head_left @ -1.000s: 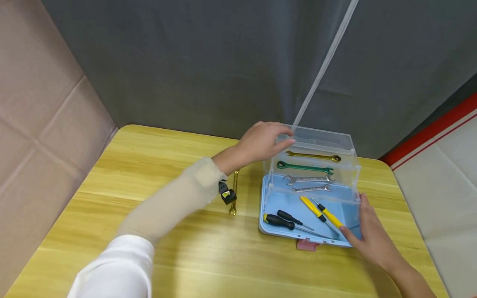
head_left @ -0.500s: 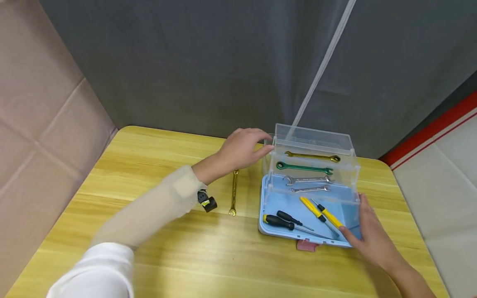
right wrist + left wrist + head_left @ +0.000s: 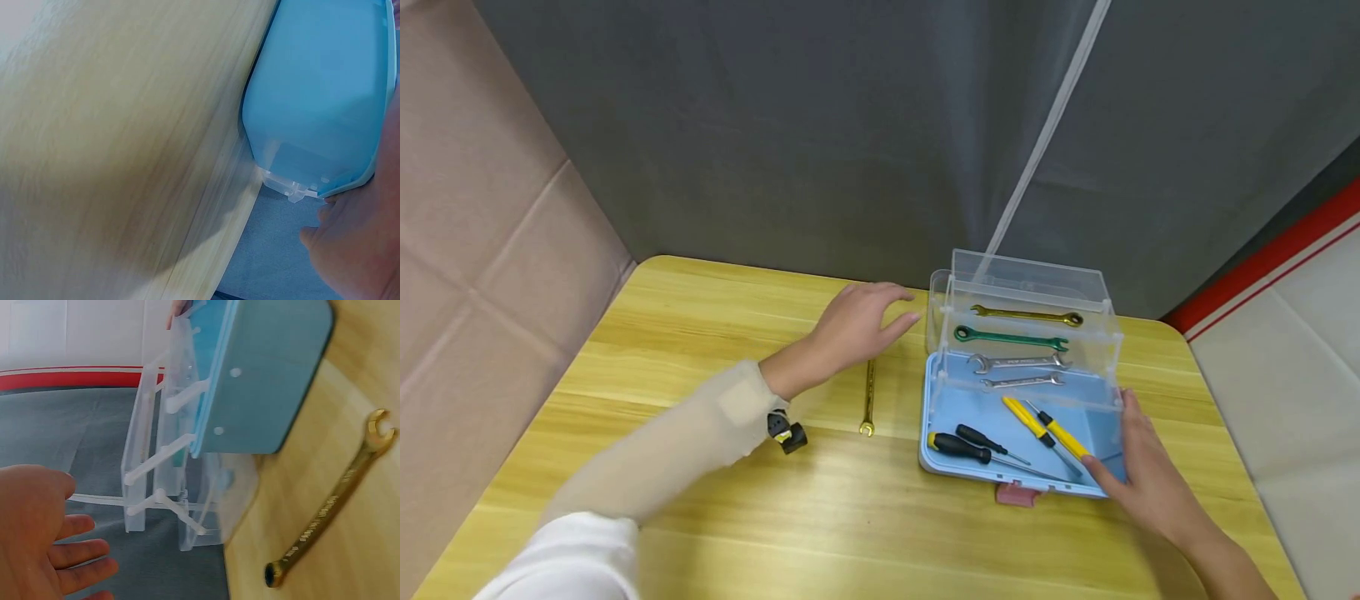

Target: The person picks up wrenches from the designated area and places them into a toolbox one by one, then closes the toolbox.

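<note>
In the head view, my left hand [image 3: 853, 325] hovers over the table left of a light-blue toolbox [image 3: 958, 475], fingers loosely extended and holding nothing. Just below it a gold combination wrench [image 3: 868, 400] lies on the table, its upper end hidden by the hand. The box's clear tiered trays [image 3: 1030, 283] are raised at the back. They carry a gold wrench [image 3: 1026, 315], a green wrench [image 3: 1011, 337] and two silver wrenches [image 3: 1018, 362]. My right hand [image 3: 1157, 479] holds the box's right end, its thumb over the front rim.
Inside the blue base lie black-handled screwdrivers [image 3: 962, 447] and yellow-handled tools [image 3: 1028, 419]. A pink latch [image 3: 1017, 495] hangs at the box's front. The clear lid [image 3: 936, 308] tips back behind the trays. A dark curtain [image 3: 775, 142] rises beyond the wooden table [image 3: 790, 533].
My left hand has drawn away from the trays, moving left and nearer to me, over the gold wrench on the table. The right hand and the toolbox stay as they were.
</note>
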`<state>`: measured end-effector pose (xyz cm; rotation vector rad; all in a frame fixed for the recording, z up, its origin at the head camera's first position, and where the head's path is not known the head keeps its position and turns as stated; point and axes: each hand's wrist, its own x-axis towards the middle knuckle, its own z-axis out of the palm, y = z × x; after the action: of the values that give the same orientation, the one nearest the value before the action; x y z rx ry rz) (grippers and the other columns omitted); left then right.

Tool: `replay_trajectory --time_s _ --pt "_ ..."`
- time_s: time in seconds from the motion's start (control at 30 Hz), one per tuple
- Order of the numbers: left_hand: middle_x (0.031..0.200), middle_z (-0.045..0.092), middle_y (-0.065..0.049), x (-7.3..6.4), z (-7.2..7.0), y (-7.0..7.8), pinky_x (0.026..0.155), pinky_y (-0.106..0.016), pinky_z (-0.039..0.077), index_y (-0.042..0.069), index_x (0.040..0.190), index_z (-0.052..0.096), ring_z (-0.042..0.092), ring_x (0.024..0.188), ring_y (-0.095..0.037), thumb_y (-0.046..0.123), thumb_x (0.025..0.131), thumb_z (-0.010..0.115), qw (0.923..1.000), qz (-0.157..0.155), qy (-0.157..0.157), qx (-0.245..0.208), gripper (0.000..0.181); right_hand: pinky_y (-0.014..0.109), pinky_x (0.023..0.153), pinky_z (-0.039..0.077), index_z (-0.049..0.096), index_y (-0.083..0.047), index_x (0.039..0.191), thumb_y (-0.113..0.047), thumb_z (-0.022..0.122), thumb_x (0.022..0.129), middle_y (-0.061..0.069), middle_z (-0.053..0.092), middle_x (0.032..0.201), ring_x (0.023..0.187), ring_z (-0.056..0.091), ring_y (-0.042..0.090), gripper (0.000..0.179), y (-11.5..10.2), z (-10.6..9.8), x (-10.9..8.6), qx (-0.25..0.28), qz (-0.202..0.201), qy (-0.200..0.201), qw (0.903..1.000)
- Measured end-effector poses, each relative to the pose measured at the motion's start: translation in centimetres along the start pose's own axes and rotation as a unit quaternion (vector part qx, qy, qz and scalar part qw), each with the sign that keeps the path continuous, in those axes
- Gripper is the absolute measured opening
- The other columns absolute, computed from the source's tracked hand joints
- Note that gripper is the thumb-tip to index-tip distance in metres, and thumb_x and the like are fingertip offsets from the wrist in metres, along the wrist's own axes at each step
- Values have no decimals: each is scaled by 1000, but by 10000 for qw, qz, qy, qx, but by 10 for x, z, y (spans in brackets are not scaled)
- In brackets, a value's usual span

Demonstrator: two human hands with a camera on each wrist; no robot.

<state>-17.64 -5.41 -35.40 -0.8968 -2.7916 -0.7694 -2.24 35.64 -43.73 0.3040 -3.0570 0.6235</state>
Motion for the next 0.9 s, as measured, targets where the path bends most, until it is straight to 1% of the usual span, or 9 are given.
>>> replay_trajectory --time_s 0.1,0.27,0.5,0.67,0.8,0.9 --pt "134 66 -6 -9 5 -4 108 -45 44 9 133 66 61 126 -24 38 103 60 9999 -61 -9 -83 42 60 120 4 -11 4 159 -31 68 98 35 -2 164 150 4 53 106 0 0 0 -7 25 -21 10000" --pt "136 65 -8 -24 17 -10 107 -47 45 8 134 65 60 127 -26 38 103 60 9997 -170 -98 -149 43 62 120 5 -11 3 159 -31 68 97 34 -3 164 150 4 52 106 0 -1 0 13 32 -43 10000" --pt "143 58 -15 -44 29 -16 109 -52 42 3 138 59 54 134 -32 38 102 62 9982 -523 -161 -246 50 62 119 5 -12 3 159 -31 68 98 33 -3 164 150 4 53 106 1 0 0 22 24 -27 10000" --pt "142 58 -19 -54 37 -21 111 -50 42 -1 138 58 54 133 -34 40 103 60 9970 -698 -245 -237 54 61 120 4 -12 3 159 -31 67 98 33 -4 164 150 4 53 106 0 -1 -1 58 48 -43 10000" --pt "145 54 -24 -61 43 -26 114 -48 39 -5 139 56 51 136 -37 40 103 59 9941 -955 -373 -349 58 63 119 5 -12 3 159 -31 68 98 33 -3 164 150 4 54 106 0 -1 0 100 62 -47 9999" --pt "146 51 -27 -66 49 -28 116 -48 36 -7 140 54 48 138 -39 39 103 60 9922 -1080 -471 -404 59 63 119 5 -12 3 159 -31 67 98 33 -3 164 150 3 53 105 -1 -1 0 84 69 -60 9999"
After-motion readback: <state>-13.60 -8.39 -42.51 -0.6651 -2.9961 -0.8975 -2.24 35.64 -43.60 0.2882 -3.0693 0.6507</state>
